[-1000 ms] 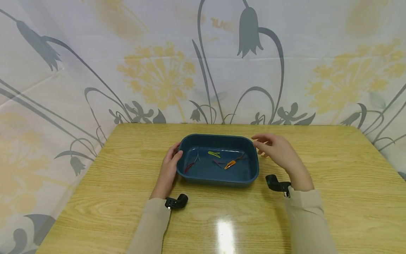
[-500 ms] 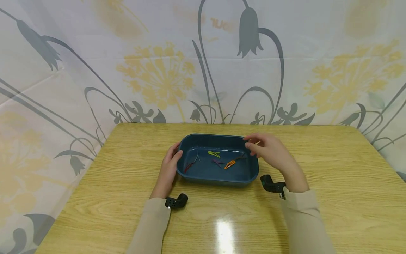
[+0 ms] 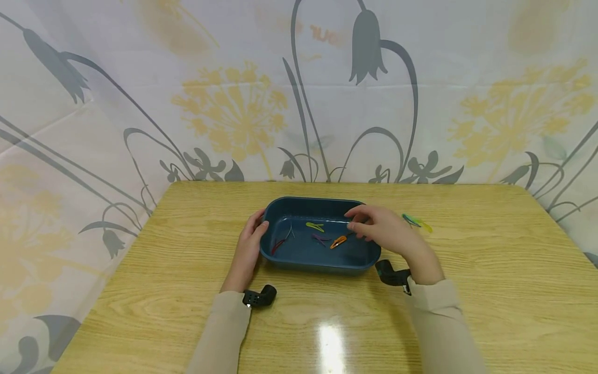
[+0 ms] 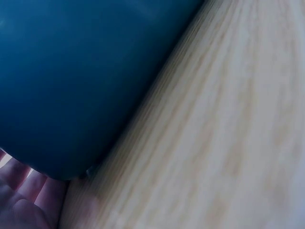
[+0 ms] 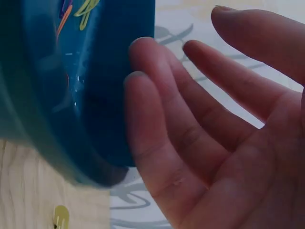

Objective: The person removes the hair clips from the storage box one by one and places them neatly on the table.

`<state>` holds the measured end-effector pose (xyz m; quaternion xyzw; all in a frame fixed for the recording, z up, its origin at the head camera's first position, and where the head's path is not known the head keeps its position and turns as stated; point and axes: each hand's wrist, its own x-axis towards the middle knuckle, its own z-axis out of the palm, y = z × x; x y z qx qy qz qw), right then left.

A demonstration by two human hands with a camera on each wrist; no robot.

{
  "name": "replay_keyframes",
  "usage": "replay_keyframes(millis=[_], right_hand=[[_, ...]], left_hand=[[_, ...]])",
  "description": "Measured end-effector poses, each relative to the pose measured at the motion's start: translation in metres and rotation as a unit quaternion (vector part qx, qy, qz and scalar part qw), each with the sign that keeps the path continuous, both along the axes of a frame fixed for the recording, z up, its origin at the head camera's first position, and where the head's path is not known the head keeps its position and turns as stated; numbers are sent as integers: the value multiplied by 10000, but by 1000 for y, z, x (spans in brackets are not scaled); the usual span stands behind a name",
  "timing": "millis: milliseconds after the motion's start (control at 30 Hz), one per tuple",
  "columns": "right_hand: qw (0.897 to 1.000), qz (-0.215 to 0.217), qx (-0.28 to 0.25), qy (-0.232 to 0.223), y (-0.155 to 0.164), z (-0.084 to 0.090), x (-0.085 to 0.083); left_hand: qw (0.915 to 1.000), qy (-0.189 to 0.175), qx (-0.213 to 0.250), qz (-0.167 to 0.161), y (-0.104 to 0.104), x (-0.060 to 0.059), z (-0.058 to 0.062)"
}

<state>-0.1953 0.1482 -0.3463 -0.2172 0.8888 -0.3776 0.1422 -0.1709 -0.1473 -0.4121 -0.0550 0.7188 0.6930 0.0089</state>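
Wood-grain table is backed by a flowered curtain; the blue tray at its middle is gripped at one end by the left hand. Loose hair clips inside are reached for by the right hand, fingers relaxed and empty. A thin clip could be pushed along the slick tray floor instead of pinched.

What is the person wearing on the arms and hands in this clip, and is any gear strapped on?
Both arms are in long beige sleeves, the left sleeve and the right sleeve. Both hands are bare: left hand, right hand. A small black camera sits at each wrist: left camera, right camera. No gloves, rings or markings show.
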Motion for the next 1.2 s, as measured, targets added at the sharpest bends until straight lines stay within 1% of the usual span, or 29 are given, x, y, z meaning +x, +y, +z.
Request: replay_keyframes(millis=[67,100,133,300,400,500,667,733,933,1033,1167,1200], right_hand=[[9999,47,116,34,-1,-2,0],[9998,67,164,54,-2,-2,0],[9997,83,206,68,-3,-3,0],[9994,86,313,127,-7,-5,0],[9989,85,416,181,-9,-5,1],[9983,102,514,241,-12,-7,2],[9987,117,465,152,-14,-9,3],[9989,159,428,111,-14,-9,4],[9981,341,502,118,-14,-2,6],[9960,510,713,182,-17,5,5],[9905,791,1090,266,-25,13,-4],[9893,849,1171,215,-28,15,-7]], left_hand=[[10000,-35,-23,-23,2,4,7],[10000,-4,-43,-20,2,4,7],[10000,15,-67,-2,2,3,5],[9998,152,-91,96,-1,-6,-13],[9998,111,-104,97,-2,-6,-12],[9998,146,-116,75,-2,-5,-11],[9997,224,-102,65,-1,-5,-11],[9998,176,-74,102,-1,-6,-12],[9998,119,-122,100,1,-6,-15],[9996,169,-181,121,0,-6,-16],[9996,182,-171,155,-2,-7,-15],[9996,167,-165,165,-3,-8,-15]])
